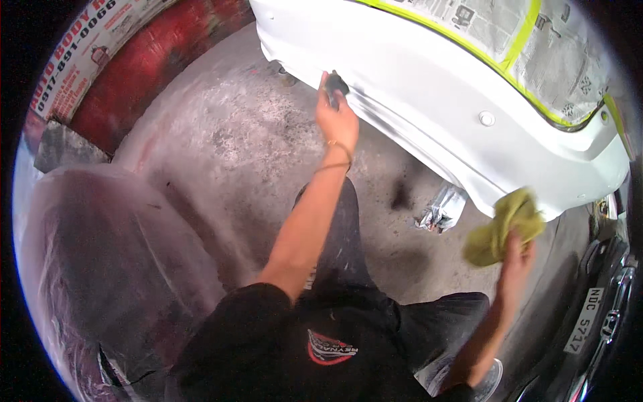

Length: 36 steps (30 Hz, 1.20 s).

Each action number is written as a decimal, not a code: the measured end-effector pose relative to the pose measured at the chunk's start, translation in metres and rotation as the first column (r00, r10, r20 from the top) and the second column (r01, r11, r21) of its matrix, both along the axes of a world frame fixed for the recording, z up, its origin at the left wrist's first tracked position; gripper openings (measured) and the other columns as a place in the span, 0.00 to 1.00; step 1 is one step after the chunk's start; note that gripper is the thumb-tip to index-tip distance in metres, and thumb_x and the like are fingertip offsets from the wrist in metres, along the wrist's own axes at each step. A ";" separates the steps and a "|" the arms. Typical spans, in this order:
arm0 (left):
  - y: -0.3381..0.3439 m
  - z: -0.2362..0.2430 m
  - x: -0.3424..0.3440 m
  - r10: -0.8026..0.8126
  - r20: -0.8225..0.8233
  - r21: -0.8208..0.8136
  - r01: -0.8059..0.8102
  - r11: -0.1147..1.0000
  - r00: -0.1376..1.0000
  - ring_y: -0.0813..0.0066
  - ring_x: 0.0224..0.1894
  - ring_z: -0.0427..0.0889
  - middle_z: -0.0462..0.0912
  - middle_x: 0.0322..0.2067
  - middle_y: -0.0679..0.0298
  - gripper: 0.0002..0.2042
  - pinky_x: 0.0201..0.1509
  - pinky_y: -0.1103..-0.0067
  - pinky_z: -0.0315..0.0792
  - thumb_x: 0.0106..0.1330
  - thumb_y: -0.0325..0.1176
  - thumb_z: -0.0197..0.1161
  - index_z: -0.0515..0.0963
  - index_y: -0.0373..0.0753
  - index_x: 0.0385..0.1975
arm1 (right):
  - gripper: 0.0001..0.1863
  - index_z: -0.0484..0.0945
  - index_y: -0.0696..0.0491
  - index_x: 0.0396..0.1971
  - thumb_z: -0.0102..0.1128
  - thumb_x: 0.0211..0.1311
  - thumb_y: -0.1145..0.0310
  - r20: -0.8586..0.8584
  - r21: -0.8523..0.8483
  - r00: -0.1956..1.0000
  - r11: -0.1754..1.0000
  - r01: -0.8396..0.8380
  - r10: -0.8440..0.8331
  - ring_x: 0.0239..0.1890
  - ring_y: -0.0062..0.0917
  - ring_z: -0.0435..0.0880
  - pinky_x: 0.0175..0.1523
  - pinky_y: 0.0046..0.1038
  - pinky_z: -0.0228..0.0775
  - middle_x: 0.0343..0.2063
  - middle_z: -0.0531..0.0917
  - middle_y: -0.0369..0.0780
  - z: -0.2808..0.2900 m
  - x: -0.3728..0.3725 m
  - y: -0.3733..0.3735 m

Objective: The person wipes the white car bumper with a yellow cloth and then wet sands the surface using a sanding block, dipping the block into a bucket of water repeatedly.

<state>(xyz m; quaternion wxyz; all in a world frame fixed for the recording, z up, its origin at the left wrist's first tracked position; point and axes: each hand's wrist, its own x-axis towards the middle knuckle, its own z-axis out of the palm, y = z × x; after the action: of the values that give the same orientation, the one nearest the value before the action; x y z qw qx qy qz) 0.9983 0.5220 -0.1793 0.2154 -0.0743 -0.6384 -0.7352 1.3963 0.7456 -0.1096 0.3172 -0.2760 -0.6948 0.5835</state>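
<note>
Left hand pinches dark pad at white panel's near edge, pad part-hidden by fingers, contact unclear; right hand grips yellow cloth, right of panel's middle, blurred; panel cut off at far side

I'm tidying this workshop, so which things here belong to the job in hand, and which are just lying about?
In use:
white bumper
small dark pad or block, in the left hand
yellow-green cloth, in the right hand
masking newspaper
lime tape

Apparently just lying about:
crumpled silvery wrapping, on the floor
</note>
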 end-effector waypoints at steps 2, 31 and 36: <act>0.051 0.025 0.020 -0.085 0.142 0.179 0.059 0.982 0.986 0.56 0.74 0.82 0.82 0.73 0.45 0.27 0.79 0.69 0.73 0.88 0.30 0.58 0.69 0.34 0.83 | 0.18 0.84 0.59 0.65 0.65 0.85 0.64 0.139 0.423 0.988 0.906 -0.004 -0.061 0.63 0.33 0.88 0.68 0.34 0.78 0.64 0.88 0.46 0.067 -0.030 0.041; 0.111 0.036 -0.061 0.028 -0.140 -0.165 -0.051 0.985 0.990 0.38 0.92 0.25 0.30 0.91 0.40 0.44 0.88 0.37 0.20 0.91 0.54 0.43 0.33 0.30 0.90 | 0.30 0.81 0.54 0.49 0.79 0.57 0.46 0.139 0.982 0.989 -0.138 -0.131 0.047 0.56 0.52 0.86 0.62 0.47 0.76 0.50 0.85 0.52 0.118 -0.202 0.098; -0.001 0.070 -0.212 -0.089 -0.104 0.135 0.103 0.986 0.991 0.49 0.93 0.28 0.32 0.91 0.42 0.40 0.93 0.48 0.27 0.93 0.52 0.39 0.35 0.30 0.90 | 0.31 0.80 0.55 0.50 0.84 0.59 0.50 0.088 0.978 0.992 -0.195 -0.069 0.090 0.56 0.51 0.86 0.63 0.46 0.76 0.51 0.86 0.53 0.113 -0.213 0.089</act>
<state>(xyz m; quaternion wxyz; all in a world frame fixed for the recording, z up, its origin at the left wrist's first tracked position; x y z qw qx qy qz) 0.7862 0.5205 -0.1092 0.2151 -0.1254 -0.5698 -0.7832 1.1829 0.8343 0.0036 0.3819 0.1169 -0.9055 -0.1431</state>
